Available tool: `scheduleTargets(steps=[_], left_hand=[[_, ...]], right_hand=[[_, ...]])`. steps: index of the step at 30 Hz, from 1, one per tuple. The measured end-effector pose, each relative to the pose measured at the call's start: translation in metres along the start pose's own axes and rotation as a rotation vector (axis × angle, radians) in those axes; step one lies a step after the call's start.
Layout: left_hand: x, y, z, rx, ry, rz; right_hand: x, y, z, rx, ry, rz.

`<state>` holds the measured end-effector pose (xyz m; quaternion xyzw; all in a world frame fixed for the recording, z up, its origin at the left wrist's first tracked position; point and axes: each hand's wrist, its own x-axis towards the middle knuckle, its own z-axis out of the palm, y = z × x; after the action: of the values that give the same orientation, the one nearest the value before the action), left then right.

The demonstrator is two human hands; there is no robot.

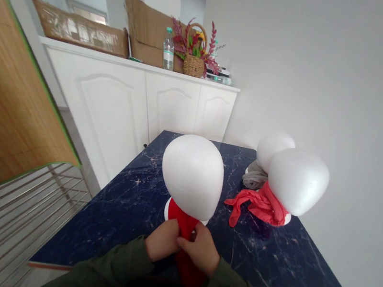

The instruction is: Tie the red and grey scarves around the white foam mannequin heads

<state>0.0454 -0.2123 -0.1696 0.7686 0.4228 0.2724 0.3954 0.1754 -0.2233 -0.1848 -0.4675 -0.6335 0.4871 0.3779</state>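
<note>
A white foam head (192, 174) stands near the front of the dark marbled table (123, 205), with a red scarf (187, 264) round its neck and hanging down over the table's front edge. My left hand (162, 240) and my right hand (201, 249) are both closed on the red scarf just below the foam head, thumbs close together. Dark green sleeves cover both my forearms.
To the right stand two more foam heads: one (297, 180) wears a knotted red scarf (257, 205), the one behind (274, 147) a grey scarf (255, 176). A white cabinet (140, 101) behind holds cardboard, a water bottle (169, 50) and a flower basket (196, 49). A metal rack (16, 213) is at left.
</note>
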Motion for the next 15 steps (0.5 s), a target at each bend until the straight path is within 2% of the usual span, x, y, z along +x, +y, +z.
scheduleTargets(steps=[3,5,7,9,11,13,15], left_hand=[[0.006,0.002,-0.006,0.025,0.019,-0.028],[0.008,0.000,-0.019,-0.169,-0.042,-0.082],[0.006,-0.007,-0.036,-0.460,-0.041,-0.163],[0.002,-0.017,-0.055,-0.737,0.066,-0.282],[-0.005,-0.026,-0.072,-0.916,0.212,-0.383],[-0.011,-0.032,-0.087,-0.950,0.236,-0.389],[-0.013,-0.036,-0.099,-0.771,0.149,-0.331]], right_hand=[[0.006,-0.008,-0.010,-0.136,-0.028,-0.059],[0.009,-0.013,-0.025,-0.249,-0.058,-0.142],[0.013,-0.014,-0.045,-0.387,-0.044,-0.200],[0.016,-0.012,-0.066,-0.518,0.028,-0.192],[0.019,-0.007,-0.082,-0.581,0.131,-0.147],[0.023,-0.003,-0.088,-0.437,0.202,-0.097],[0.026,0.000,-0.084,-0.078,0.202,-0.022]])
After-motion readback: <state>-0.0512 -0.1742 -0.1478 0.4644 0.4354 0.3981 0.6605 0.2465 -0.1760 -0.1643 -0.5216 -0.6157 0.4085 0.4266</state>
